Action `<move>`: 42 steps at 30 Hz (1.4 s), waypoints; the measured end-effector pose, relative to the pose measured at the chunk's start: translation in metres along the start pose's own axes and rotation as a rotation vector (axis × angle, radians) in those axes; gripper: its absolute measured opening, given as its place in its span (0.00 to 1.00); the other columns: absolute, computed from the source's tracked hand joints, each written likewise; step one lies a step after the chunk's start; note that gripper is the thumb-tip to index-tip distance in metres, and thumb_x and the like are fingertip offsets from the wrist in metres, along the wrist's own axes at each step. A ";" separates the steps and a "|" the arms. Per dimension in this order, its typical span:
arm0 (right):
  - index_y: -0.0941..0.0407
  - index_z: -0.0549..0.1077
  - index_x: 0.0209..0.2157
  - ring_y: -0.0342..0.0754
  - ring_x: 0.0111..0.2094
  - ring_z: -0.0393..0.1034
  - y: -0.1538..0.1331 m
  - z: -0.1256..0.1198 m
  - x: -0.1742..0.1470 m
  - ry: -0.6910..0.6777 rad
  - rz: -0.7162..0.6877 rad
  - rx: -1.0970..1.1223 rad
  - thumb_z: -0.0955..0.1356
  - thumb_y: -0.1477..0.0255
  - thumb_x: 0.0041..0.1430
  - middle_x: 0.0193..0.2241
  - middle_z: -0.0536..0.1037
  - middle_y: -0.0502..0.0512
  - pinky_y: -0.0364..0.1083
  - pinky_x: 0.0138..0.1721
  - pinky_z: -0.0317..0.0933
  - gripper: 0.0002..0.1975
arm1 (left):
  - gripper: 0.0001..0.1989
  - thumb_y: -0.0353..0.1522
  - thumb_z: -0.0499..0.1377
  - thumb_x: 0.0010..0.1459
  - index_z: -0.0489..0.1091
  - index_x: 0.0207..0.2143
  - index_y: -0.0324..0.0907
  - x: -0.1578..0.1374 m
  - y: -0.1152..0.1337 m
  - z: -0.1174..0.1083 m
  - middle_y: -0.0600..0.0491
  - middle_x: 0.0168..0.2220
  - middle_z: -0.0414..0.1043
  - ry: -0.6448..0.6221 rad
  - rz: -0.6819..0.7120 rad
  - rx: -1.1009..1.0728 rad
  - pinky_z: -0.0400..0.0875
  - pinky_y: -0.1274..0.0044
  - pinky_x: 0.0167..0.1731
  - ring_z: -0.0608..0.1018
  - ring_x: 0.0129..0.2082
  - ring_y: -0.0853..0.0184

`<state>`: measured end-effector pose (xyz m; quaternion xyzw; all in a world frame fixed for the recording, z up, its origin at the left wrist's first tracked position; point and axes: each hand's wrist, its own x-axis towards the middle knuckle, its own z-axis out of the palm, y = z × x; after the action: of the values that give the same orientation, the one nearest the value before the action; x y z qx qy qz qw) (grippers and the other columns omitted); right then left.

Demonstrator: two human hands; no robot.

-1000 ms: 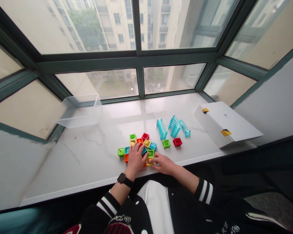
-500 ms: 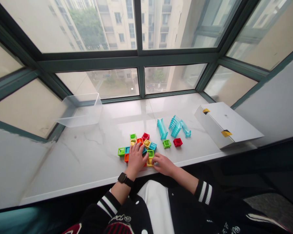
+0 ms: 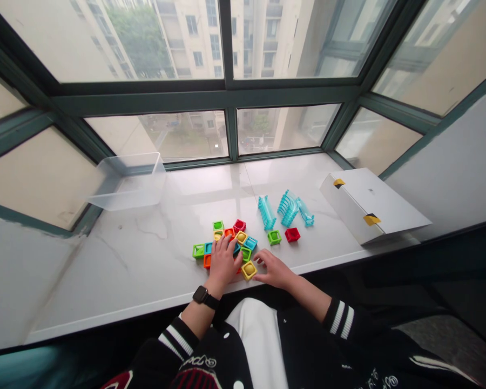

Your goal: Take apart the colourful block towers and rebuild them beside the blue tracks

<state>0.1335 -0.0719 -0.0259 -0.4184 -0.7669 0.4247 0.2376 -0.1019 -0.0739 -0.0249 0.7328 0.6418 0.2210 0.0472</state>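
My left hand (image 3: 222, 265), a black watch (image 3: 201, 295) on its wrist, lies with fingers extended over a cluster of toy blocks and hides some of them. Around it show a light green block (image 3: 198, 251), an orange block (image 3: 207, 261), a red block (image 3: 239, 225), a blue block (image 3: 250, 243) and a green block (image 3: 245, 254). Just right of that hand, a yellow block (image 3: 249, 270) sits turned at an angle near the sill's front edge. Beside this yellow block, my right hand (image 3: 276, 269) has its thumb and fingers apart, holding nothing.
Translucent blue track pieces (image 3: 288, 208) lie behind a separate green block (image 3: 274, 237) and red block (image 3: 292, 234). A clear plastic bin (image 3: 132, 201) stands at the back left. On the right is a white box (image 3: 372, 200) with yellow-black tape. Windows border the white sill (image 3: 146, 259).
The yellow block has turned and come slightly away from the green block. My right hand's fingers have parted from it. The left hand stays on the cluster, and the view has shifted slightly.
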 end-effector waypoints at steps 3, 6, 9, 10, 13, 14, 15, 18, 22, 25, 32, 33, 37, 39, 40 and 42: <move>0.52 0.69 0.49 0.53 0.44 0.72 -0.007 0.018 0.004 0.036 0.024 -0.141 0.82 0.66 0.47 0.46 0.74 0.54 0.52 0.47 0.69 0.30 | 0.22 0.37 0.60 0.66 0.71 0.62 0.46 0.000 0.000 0.000 0.42 0.67 0.69 0.000 0.010 0.002 0.56 0.50 0.71 0.66 0.71 0.47; 0.53 0.69 0.48 0.57 0.46 0.73 -0.014 0.030 0.006 0.053 0.051 -0.228 0.81 0.64 0.48 0.44 0.75 0.55 0.54 0.48 0.68 0.29 | 0.22 0.38 0.59 0.67 0.71 0.62 0.46 -0.001 0.000 0.000 0.43 0.68 0.69 0.007 0.011 0.007 0.55 0.50 0.72 0.65 0.71 0.47; 0.53 0.68 0.49 0.57 0.45 0.75 -0.019 0.032 0.004 0.046 0.076 -0.219 0.78 0.68 0.51 0.44 0.77 0.56 0.53 0.48 0.69 0.26 | 0.22 0.37 0.59 0.67 0.71 0.61 0.46 -0.001 -0.001 0.000 0.43 0.67 0.70 0.003 0.006 0.007 0.56 0.50 0.72 0.66 0.71 0.47; 0.52 0.68 0.50 0.56 0.45 0.75 -0.019 0.031 0.003 0.043 0.081 -0.196 0.77 0.69 0.52 0.45 0.78 0.57 0.53 0.48 0.69 0.26 | 0.22 0.37 0.59 0.67 0.71 0.61 0.46 -0.001 -0.001 0.000 0.43 0.67 0.70 0.002 0.007 0.005 0.56 0.50 0.72 0.67 0.70 0.47; 0.51 0.68 0.53 0.54 0.44 0.77 -0.013 0.021 0.001 0.023 0.101 -0.077 0.75 0.71 0.54 0.46 0.80 0.56 0.52 0.48 0.70 0.26 | 0.22 0.37 0.59 0.67 0.71 0.62 0.47 -0.001 -0.002 0.001 0.43 0.67 0.70 0.005 0.013 0.002 0.55 0.50 0.72 0.66 0.71 0.48; 0.51 0.68 0.53 0.53 0.43 0.78 -0.008 0.016 0.000 0.011 0.114 -0.018 0.75 0.71 0.54 0.46 0.80 0.56 0.52 0.48 0.70 0.26 | 0.22 0.37 0.59 0.67 0.71 0.62 0.47 -0.001 -0.002 0.001 0.43 0.67 0.70 0.007 0.015 0.001 0.55 0.50 0.72 0.66 0.71 0.48; 0.51 0.68 0.54 0.53 0.42 0.78 -0.004 0.011 -0.001 0.000 0.134 0.059 0.75 0.70 0.53 0.46 0.81 0.55 0.52 0.48 0.71 0.27 | 0.22 0.37 0.59 0.67 0.71 0.62 0.47 -0.001 -0.001 0.001 0.43 0.67 0.70 0.007 0.015 0.000 0.55 0.50 0.72 0.66 0.71 0.48; 0.51 0.69 0.54 0.52 0.43 0.79 0.010 -0.007 -0.003 -0.005 0.230 0.408 0.76 0.67 0.52 0.45 0.81 0.55 0.53 0.47 0.73 0.29 | 0.22 0.37 0.59 0.67 0.72 0.62 0.47 -0.001 -0.001 0.000 0.43 0.67 0.70 0.000 0.010 -0.003 0.55 0.50 0.72 0.66 0.71 0.47; 0.50 0.72 0.56 0.55 0.50 0.79 0.014 -0.035 -0.004 0.124 0.281 0.839 0.77 0.62 0.54 0.50 0.81 0.57 0.56 0.50 0.75 0.29 | 0.21 0.37 0.59 0.67 0.72 0.61 0.47 -0.001 -0.005 -0.003 0.43 0.66 0.70 -0.024 0.016 -0.013 0.56 0.50 0.71 0.67 0.70 0.47; 0.48 0.74 0.58 0.56 0.53 0.78 0.006 -0.053 -0.004 0.200 0.252 0.918 0.77 0.63 0.55 0.56 0.79 0.58 0.56 0.51 0.75 0.29 | 0.20 0.37 0.58 0.68 0.73 0.61 0.48 -0.003 -0.012 -0.008 0.44 0.66 0.71 -0.047 0.045 -0.022 0.58 0.51 0.71 0.68 0.69 0.49; 0.47 0.77 0.56 0.56 0.54 0.78 -0.010 -0.052 0.008 0.235 0.204 1.020 0.79 0.63 0.54 0.53 0.81 0.56 0.60 0.59 0.71 0.27 | 0.16 0.35 0.58 0.68 0.75 0.57 0.51 -0.007 -0.026 -0.024 0.46 0.61 0.74 -0.107 0.101 -0.040 0.61 0.50 0.68 0.73 0.65 0.50; 0.47 0.77 0.56 0.56 0.54 0.78 -0.012 -0.049 0.010 0.219 0.206 1.030 0.79 0.63 0.53 0.53 0.81 0.56 0.61 0.60 0.71 0.28 | 0.17 0.35 0.59 0.68 0.75 0.57 0.51 -0.007 -0.025 -0.028 0.45 0.61 0.74 -0.105 0.105 -0.060 0.62 0.51 0.68 0.73 0.64 0.50; 0.47 0.75 0.58 0.55 0.54 0.78 -0.024 -0.036 0.019 0.138 0.219 1.067 0.80 0.64 0.53 0.54 0.79 0.56 0.58 0.58 0.72 0.30 | 0.27 0.40 0.63 0.66 0.67 0.66 0.52 -0.006 -0.012 -0.046 0.45 0.66 0.69 -0.079 0.110 -0.266 0.67 0.57 0.68 0.71 0.67 0.52; 0.47 0.73 0.59 0.55 0.54 0.78 -0.032 -0.030 0.022 0.101 0.210 1.082 0.80 0.64 0.54 0.54 0.79 0.56 0.57 0.57 0.73 0.31 | 0.33 0.40 0.65 0.65 0.62 0.70 0.53 -0.005 0.000 -0.052 0.46 0.68 0.67 -0.076 0.110 -0.367 0.67 0.58 0.68 0.69 0.69 0.52; 0.47 0.73 0.59 0.55 0.54 0.78 -0.036 -0.028 0.024 0.081 0.201 1.093 0.80 0.64 0.54 0.54 0.79 0.56 0.57 0.56 0.73 0.31 | 0.34 0.40 0.65 0.65 0.61 0.70 0.53 -0.005 0.006 -0.055 0.46 0.68 0.67 -0.071 0.115 -0.402 0.67 0.59 0.68 0.68 0.70 0.52; 0.47 0.72 0.58 0.56 0.56 0.77 -0.043 -0.023 0.025 0.037 0.183 1.116 0.80 0.64 0.54 0.55 0.79 0.57 0.56 0.56 0.73 0.31 | 0.33 0.38 0.65 0.66 0.61 0.70 0.52 -0.005 0.016 -0.057 0.46 0.68 0.68 -0.059 0.129 -0.445 0.69 0.60 0.68 0.69 0.70 0.54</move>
<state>0.1181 -0.0525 0.0231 -0.3013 -0.3825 0.7773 0.3984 -0.1089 -0.0937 0.0303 0.7499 0.5276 0.3382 0.2121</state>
